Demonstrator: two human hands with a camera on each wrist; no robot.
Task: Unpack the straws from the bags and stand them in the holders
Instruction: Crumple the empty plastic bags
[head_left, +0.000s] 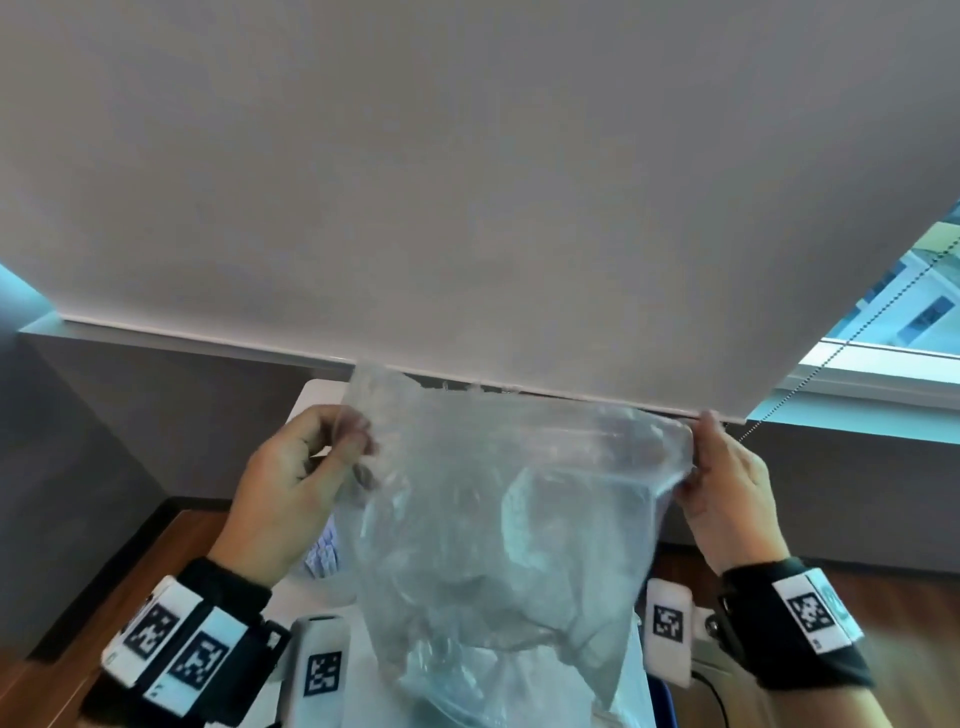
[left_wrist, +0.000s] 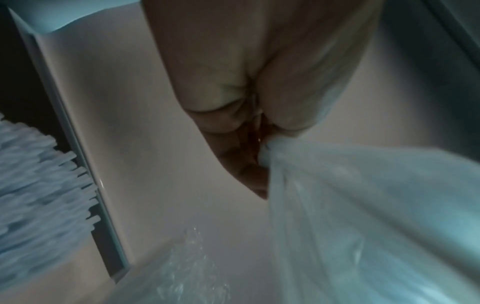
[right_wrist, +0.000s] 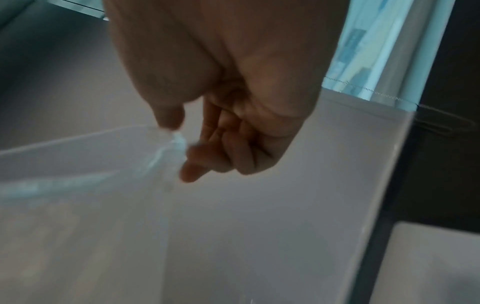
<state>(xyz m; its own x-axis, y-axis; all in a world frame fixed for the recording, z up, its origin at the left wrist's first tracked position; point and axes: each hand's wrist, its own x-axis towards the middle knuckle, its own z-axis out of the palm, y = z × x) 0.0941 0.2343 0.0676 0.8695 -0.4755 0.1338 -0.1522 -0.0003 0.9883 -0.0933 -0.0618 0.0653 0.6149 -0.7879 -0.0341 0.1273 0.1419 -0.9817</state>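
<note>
One clear plastic bag (head_left: 498, 530), held up in front of the chest, stretched between both hands. It hangs slack and crumpled; no straws can be made out inside it. Left hand (head_left: 296, 488) pinches the bag's top left corner between thumb and fingertips; the left wrist view shows the film bunched into that pinch. Right hand (head_left: 727, 499) pinches the top right corner, thumb tip against the film, other fingers curled under.

Step in hand, by my reading: shaking out or checking the bag. To do it well, keep both pinches firm at the corners, hold the mouth over the table (head_left: 322, 395), and look through the film for any straw left behind.

Count: one bag, two hands. One bunch of pale wrapped straws (left_wrist: 39, 185) shows at the left edge of the left wrist view, and again beside the left wrist from the head camera; too many and too blurred to count. Holders: none clearly made out.

Around: a grey roller blind (head_left: 467, 182) fills the upper view, its bead chain (head_left: 841, 343) at right.
</note>
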